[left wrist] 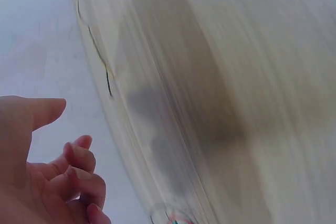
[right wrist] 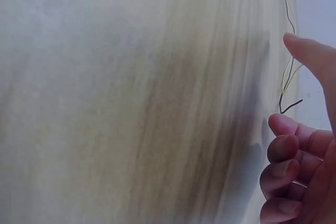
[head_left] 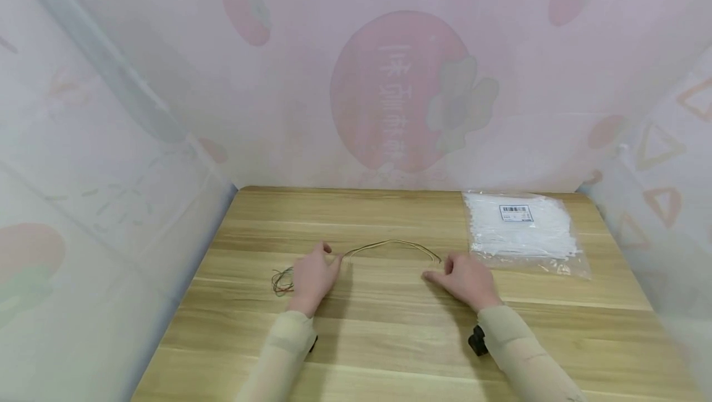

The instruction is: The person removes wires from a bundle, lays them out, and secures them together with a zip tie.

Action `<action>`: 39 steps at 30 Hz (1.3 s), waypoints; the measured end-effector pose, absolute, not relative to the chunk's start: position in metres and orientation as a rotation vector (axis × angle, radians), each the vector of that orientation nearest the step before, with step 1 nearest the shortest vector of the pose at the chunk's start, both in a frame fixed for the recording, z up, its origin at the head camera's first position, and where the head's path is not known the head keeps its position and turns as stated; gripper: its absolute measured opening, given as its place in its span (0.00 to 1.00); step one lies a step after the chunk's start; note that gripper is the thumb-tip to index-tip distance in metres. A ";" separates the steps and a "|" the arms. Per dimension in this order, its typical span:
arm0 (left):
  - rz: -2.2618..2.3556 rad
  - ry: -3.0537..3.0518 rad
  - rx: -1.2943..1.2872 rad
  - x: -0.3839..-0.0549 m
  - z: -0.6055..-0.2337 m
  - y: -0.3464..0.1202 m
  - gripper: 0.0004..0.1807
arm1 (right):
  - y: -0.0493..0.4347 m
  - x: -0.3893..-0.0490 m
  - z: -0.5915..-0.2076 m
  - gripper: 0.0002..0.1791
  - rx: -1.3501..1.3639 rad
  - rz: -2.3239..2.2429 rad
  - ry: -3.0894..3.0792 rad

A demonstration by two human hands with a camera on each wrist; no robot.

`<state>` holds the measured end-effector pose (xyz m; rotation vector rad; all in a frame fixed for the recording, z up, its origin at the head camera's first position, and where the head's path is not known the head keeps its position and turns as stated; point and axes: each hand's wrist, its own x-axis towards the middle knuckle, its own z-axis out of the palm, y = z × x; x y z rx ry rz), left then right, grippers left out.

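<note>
A few thin wires, black and yellowish, lie in an arch on the table between the two hands. My left hand is at the arch's left end; in the left wrist view its thumb and fingers stand apart, and the wire end shows beyond them. At the other end is my right hand. The right wrist view shows its thumb and loosely curled fingers parted, with the bent wire ends behind the gap. A tangle of coloured wires, partly hidden, lies just left of my left hand.
Toward the back right of the wood-grain table lies a clear plastic bag packed with thin white strips that look like cable ties, bearing a barcode label. Printed pale sheets enclose the table at the back and both sides.
</note>
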<state>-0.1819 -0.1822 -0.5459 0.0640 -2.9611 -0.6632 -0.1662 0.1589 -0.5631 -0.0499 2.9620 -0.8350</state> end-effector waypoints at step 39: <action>-0.574 -3.003 0.296 -0.152 -0.561 -0.266 0.18 | 0.156 -0.154 -0.557 0.23 -0.013 -0.862 2.985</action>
